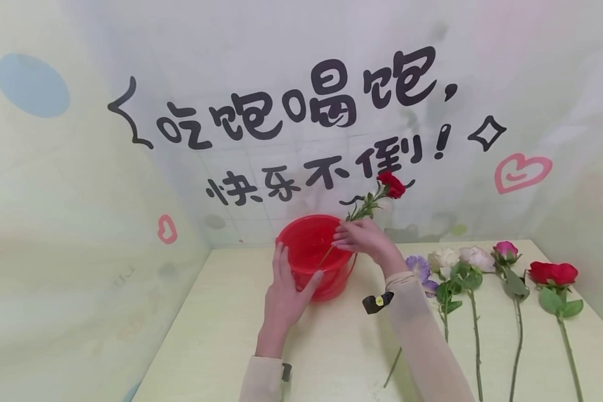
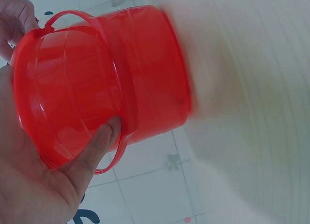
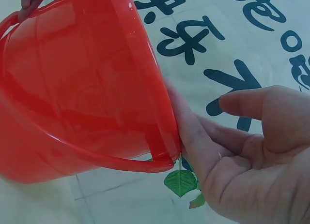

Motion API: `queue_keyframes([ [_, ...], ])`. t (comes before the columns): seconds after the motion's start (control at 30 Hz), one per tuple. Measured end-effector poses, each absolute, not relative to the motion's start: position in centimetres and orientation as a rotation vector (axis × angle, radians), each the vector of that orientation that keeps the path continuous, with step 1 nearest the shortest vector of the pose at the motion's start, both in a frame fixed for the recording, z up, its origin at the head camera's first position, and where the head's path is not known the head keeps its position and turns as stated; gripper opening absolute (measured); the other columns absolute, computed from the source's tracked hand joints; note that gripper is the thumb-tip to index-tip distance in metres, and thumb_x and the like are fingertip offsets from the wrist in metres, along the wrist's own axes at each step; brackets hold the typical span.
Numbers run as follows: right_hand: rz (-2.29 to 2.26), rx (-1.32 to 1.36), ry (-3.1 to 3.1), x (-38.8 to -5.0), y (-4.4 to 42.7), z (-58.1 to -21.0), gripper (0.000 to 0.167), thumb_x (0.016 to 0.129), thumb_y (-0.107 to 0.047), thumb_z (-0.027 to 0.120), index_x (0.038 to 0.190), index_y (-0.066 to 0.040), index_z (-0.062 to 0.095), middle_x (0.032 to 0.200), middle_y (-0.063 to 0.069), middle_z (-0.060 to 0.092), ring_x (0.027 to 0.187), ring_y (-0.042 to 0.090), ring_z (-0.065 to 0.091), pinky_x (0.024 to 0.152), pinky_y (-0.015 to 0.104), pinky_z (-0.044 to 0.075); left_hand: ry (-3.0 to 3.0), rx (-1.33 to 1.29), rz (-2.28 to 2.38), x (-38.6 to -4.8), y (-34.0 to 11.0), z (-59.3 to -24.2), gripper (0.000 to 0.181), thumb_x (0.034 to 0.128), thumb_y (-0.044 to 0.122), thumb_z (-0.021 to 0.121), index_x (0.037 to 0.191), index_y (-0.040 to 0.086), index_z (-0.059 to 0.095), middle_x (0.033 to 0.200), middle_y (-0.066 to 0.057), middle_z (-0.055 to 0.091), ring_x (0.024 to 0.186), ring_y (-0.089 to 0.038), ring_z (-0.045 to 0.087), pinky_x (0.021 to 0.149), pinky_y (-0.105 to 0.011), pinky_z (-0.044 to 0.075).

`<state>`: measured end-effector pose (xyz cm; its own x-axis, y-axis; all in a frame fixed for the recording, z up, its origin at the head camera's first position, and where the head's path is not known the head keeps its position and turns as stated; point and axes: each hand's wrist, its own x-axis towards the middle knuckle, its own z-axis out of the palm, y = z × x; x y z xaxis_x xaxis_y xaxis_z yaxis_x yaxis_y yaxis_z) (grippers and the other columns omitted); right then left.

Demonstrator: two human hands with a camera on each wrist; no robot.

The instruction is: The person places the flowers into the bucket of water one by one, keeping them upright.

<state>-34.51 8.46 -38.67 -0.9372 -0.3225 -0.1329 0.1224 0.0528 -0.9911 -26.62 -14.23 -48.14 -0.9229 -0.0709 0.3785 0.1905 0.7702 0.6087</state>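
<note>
A red plastic bucket (image 1: 326, 285) stands upright on the table, its handle hanging down. My left hand (image 1: 287, 293) grips its near left side; in the left wrist view the thumb (image 2: 99, 144) presses the outer wall. At the right of the rim is my right hand (image 1: 362, 239), fingers fairly straight and thumb apart in the right wrist view. A long-stemmed red flower (image 1: 392, 185) leans there, its stem slanting into the bucket, partly hidden by that hand. Green leaves (image 3: 180, 183) show below the fingers in the right wrist view.
On the table (image 1: 206, 346) to the right lie a purple flower (image 1: 419, 268), a white rose (image 1: 443, 258), a pale pink rose (image 1: 476, 258), a magenta rose (image 1: 506, 250) and a red rose (image 1: 553, 272). Behind the bucket rises a wall (image 1: 251, 223) with black lettering.
</note>
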Motion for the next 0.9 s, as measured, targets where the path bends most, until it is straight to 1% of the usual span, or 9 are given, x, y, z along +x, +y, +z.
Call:
queue_keyframes([
  [0.1,-1.987,-0.263,1.96,-34.2,9.2,-39.1,0.052,0.113,-0.028,0.051,0.148,0.011,0.051,0.141,0.031,0.061,0.12,0.039,0.07,0.094,0.037,0.06,-2.583,-0.094,-0.95,-26.5,-14.0,-48.3,0.114,0.0862,0.061,0.08,0.17,0.024,0.012,0.168,0.003,0.029,0.113,-0.026,0.067,0.085,-0.042,0.064],
  [0.2,-2.012,-0.324,1.89,-33.7,10.2,-39.2,0.059,0.113,-0.037,0.05,0.149,0.009,0.05,0.142,0.03,0.061,0.118,0.037,0.072,0.092,0.038,0.061,-2.582,-0.093,-0.961,-26.5,-13.7,-48.4,0.115,0.0857,0.062,0.08,0.17,0.026,0.011,0.167,0.004,0.03,0.118,-0.026,0.066,0.086,-0.042,0.064],
  [0.27,-2.009,-0.352,1.883,-33.2,11.1,-39.0,0.062,0.112,-0.042,0.049,0.149,0.008,0.05,0.142,0.03,0.061,0.116,0.036,0.073,0.091,0.039,0.062,-2.582,-0.1,-0.973,-26.4,-13.7,-48.2,0.115,0.0857,0.064,0.079,0.17,0.026,0.01,0.167,0.002,0.031,0.118,-0.027,0.066,0.086,-0.042,0.064],
  [0.33,-1.998,-0.364,1.902,-32.7,12.0,-38.8,0.063,0.112,-0.043,0.048,0.147,0.009,0.051,0.14,0.03,0.062,0.115,0.037,0.073,0.091,0.041,0.062,-2.58,-0.101,-0.99,-26.5,-13.7,-48.0,0.116,0.0857,0.064,0.079,0.17,0.026,0.01,0.165,0.001,0.034,0.118,-0.028,0.066,0.085,-0.043,0.064],
  [0.47,-1.942,-0.387,1.944,-32.2,14.3,-39.3,0.059,0.114,-0.038,0.045,0.141,0.014,0.051,0.133,0.031,0.065,0.112,0.039,0.073,0.092,0.043,0.062,-2.581,-0.088,-0.977,-26.6,-14.2,-47.6,0.115,0.0866,0.061,0.08,0.17,0.024,0.009,0.164,-0.002,0.035,0.116,-0.03,0.067,0.084,-0.045,0.064],
  [0.57,-1.927,-0.348,1.949,-31.9,16.3,-40.5,0.056,0.114,-0.034,0.045,0.136,0.017,0.051,0.126,0.028,0.069,0.107,0.034,0.076,0.093,0.042,0.061,-2.583,-0.074,-0.959,-26.6,-14.6,-47.5,0.115,0.0867,0.061,0.08,0.17,0.023,0.01,0.165,-0.002,0.033,0.113,-0.03,0.068,0.083,-0.047,0.064],
  [0.63,-1.948,-0.287,1.923,-31.4,17.8,-41.6,0.056,0.115,-0.032,0.046,0.135,0.019,0.05,0.121,0.025,0.072,0.101,0.028,0.077,0.093,0.042,0.061,-2.585,-0.071,-0.963,-26.6,-14.7,-47.4,0.114,0.0868,0.061,0.08,0.17,0.022,0.011,0.166,-0.002,0.031,0.11,-0.031,0.069,0.083,-0.048,0.064],
  [0.73,-1.992,-0.193,1.864,-30.1,20.3,-43.7,0.057,0.115,-0.031,0.045,0.135,0.022,0.049,0.115,0.023,0.075,0.096,0.024,0.078,0.093,0.041,0.061,-2.591,-0.071,-0.983,-26.6,-14.7,-47.6,0.115,0.0865,0.061,0.08,0.17,0.023,0.011,0.166,-0.001,0.03,0.113,-0.031,0.067,0.084,-0.048,0.064],
  [0.9,-2.039,-0.082,1.823,-27.5,23.6,-47.4,0.054,0.116,-0.026,0.04,0.133,0.025,0.05,0.108,0.021,0.076,0.094,0.023,0.079,0.09,0.038,0.062,-2.595,-0.085,-0.996,-26.6,-14.3,-47.8,0.115,0.086,0.062,0.08,0.17,0.023,0.011,0.165,-0.002,0.032,0.115,-0.031,0.067,0.084,-0.047,0.064],
])
